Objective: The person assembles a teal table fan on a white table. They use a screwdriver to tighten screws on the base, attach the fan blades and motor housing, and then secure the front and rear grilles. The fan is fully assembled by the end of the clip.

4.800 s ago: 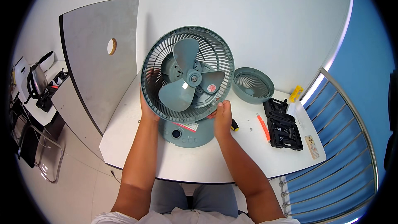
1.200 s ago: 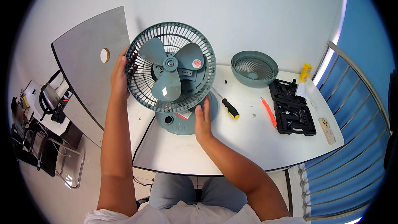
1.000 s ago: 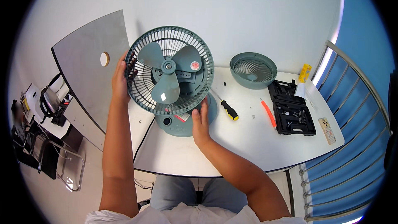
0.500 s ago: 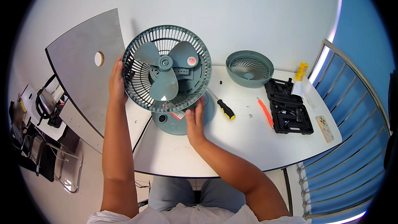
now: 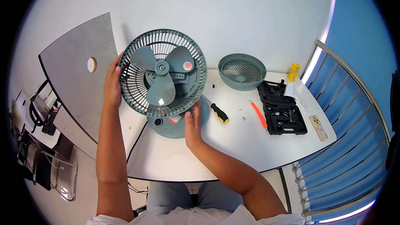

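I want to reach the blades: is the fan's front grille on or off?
Off. The front grille lies apart on the table, and the fan blades show bare.

Bare table (image 5: 200,158) before the fan (image 5: 163,75); screwdriver (image 5: 219,113), grille cover (image 5: 242,71), tool case (image 5: 281,112) crowding its right

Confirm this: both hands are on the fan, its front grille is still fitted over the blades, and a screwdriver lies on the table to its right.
Wrong on the grille. The head view shows the front grille detached, lying on the table behind the screwdriver, leaving the blades exposed. Left hand and right hand do hold the fan.
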Demonstrator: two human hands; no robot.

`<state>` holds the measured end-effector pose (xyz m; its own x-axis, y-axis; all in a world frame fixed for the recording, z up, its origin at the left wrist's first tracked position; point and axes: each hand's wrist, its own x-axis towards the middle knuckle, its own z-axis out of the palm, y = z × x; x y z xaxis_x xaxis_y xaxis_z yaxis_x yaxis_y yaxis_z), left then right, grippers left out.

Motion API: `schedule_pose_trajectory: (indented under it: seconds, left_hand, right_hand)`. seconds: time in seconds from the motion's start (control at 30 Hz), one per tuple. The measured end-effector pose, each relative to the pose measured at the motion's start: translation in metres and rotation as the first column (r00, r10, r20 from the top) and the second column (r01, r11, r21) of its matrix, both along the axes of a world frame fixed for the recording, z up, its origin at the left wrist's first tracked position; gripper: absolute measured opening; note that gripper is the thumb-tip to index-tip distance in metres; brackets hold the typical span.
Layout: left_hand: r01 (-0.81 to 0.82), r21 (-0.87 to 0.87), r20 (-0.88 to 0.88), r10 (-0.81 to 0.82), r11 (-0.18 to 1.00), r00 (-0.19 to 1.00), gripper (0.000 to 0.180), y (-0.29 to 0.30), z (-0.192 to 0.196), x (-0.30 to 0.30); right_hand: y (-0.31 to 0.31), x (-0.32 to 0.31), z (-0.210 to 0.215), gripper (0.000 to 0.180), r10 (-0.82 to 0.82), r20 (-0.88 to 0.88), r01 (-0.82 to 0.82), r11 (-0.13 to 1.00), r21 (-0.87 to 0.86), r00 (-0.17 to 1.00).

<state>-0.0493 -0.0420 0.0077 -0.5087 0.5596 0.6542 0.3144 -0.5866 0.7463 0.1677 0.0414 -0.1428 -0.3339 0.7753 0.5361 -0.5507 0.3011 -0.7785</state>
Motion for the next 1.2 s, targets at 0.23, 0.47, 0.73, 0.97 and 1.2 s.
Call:
schedule_pose_trajectory:
  seconds: [0.23,0.47,0.73,0.97,1.2]
  left_hand:
    - [-0.024,0.025,0.065,0.023,0.999,0.998,0.047,0.0,-0.005,0.003]
    - [-0.124,0.215,0.307,0.054,0.969,0.95,0.057,0.006,-0.036,-0.009]
    - [-0.089,0.224,0.37,0.0,0.97,0.929,0.059,0.002,-0.053,0.073]
    - [0.016,0.168,0.325,-0.071,0.986,0.943,0.056,0.011,-0.051,0.02]
    - [0.001,0.089,0.203,-0.019,0.996,0.979,0.065,0.019,-0.052,-0.006]
  right_hand:
    - [0.026,0.024,0.051,0.058,-0.042,0.171,0.107,0.914,-0.392,0.984]
    - [0.069,0.026,0.091,0.038,0.038,0.197,0.016,0.964,-0.265,0.98]
    - [0.073,0.033,0.099,0.02,-0.184,0.369,0.196,0.981,0.006,0.911]
    - [0.04,0.022,0.086,0.019,-0.225,0.352,0.226,0.973,0.038,0.909]
    - [0.028,0.011,0.061,0.02,-0.23,0.285,0.223,0.973,0.056,0.93]
